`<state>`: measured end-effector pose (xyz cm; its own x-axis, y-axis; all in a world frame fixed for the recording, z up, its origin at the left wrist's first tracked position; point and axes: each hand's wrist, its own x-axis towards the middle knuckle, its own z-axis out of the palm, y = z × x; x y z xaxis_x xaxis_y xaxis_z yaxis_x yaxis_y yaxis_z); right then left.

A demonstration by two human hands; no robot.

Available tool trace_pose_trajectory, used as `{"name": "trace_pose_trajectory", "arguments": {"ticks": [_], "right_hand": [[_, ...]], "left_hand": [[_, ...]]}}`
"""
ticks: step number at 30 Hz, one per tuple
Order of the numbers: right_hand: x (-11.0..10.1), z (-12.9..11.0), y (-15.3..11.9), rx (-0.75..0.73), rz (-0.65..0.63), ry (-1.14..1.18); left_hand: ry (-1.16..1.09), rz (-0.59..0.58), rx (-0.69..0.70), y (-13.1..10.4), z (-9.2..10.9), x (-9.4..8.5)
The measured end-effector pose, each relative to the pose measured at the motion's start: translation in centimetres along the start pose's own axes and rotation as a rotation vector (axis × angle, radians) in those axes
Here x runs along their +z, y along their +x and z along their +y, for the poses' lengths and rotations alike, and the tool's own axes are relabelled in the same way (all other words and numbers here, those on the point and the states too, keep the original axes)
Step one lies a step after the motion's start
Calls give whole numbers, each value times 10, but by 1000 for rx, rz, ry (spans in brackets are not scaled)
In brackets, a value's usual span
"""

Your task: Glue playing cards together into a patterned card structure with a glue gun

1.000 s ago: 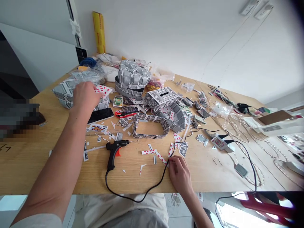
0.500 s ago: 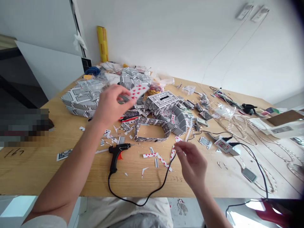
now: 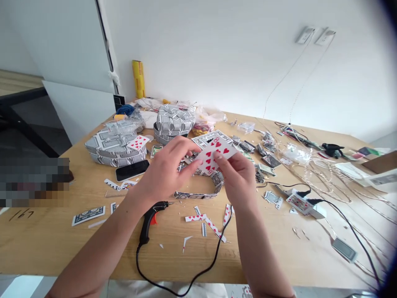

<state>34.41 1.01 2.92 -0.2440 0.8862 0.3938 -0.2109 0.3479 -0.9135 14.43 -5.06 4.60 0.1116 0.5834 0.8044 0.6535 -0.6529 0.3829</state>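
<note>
A playing card (image 3: 209, 159) with red hearts and an 8 in its corners is held up over the middle of the table. My left hand (image 3: 172, 165) has its thumb and fingers at the card's left edge. Gripping the right part, my right hand (image 3: 240, 176) presses its thumb on the card's face; whether a second card overlaps there, I cannot tell. Below the hands lies a frame (image 3: 195, 194) made of folded cards, partly hidden. A black glue gun (image 3: 149, 221) with an orange trigger rests in front of my left forearm. Strips of cut cards (image 3: 214, 227) are scattered nearby.
Card-covered boxes (image 3: 118, 153) (image 3: 175, 118) stand at the back left, one with a red-pip card (image 3: 138, 142) on top. A phone (image 3: 132, 170) lies in front. The glue gun's cable (image 3: 198, 275) loops along the front edge. Rope coils (image 3: 322, 182) and a power strip (image 3: 313, 209) lie right.
My left hand has brought the card from the left to the middle. My right hand has risen from the table by the cable and now grips the card too. The view has shifted slightly.
</note>
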Motion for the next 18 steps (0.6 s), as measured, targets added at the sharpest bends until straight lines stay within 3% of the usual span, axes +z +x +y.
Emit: {"name": "trace_pose_trajectory", "arguments": {"ticks": [3, 5, 9, 14, 18], "right_hand": [[-2, -6, 2, 61, -93, -27], [-2, -8, 3, 89, -108, -15], [-4, -8, 1, 116, -123, 12], [-4, -13, -5, 175, -230, 15], [-7, -18, -5, 42, -135, -127]], "left_hand": [[-94, 0, -222, 1, -6, 0], [-169, -55, -294, 2, -8, 0], [-287, -131, -332, 3, -7, -2], [-433, -170, -401, 3, -8, -1], [-427, -141, -403, 3, -10, -2]]}}
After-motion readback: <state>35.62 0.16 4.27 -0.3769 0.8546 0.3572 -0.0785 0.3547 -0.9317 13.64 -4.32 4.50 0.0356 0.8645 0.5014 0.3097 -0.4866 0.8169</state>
